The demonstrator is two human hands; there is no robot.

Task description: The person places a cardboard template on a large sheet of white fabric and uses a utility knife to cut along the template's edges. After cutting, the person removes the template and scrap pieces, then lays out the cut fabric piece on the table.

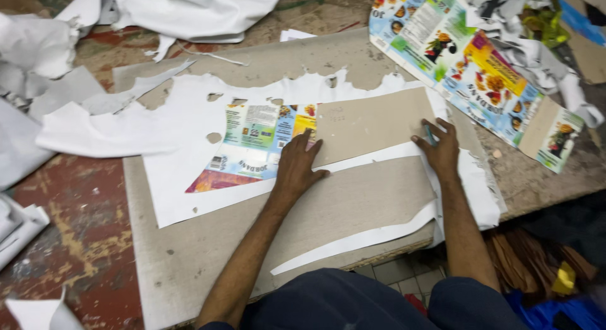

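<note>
On the far left, crumpled white paper (35, 42) lay heaped on the worn red floor (76, 210), with more white scraps (19, 226) near the left edge. Toward the middle, a grey board (183, 267) carried a big torn white sheet (183, 121), ragged and holed along its far side. On that sheet sat a printed carton panel (262, 147), colourful at its left end and plain brown card (372, 125) across its right.

The left hand (298, 162) was spread flat, fingers apart, pressing down where the print met the brown card. A thin white strip (372, 156) ran between the hands, and another strip (353, 241) curled nearer the board's near edge. The right hand (439, 150) rested on the card's right end, fingers loosely curled around a small greenish tool (430, 135); what kind of tool it was could not be told.

Far right, another flattened printed carton (467, 71) lay beside more shredded paper (536, 27).

By the look of it, the work stood partway: the card already lay in place on the sheet, some strips seemed already trimmed off, yet the sheet's ragged far and left margins remained untrimmed.
</note>
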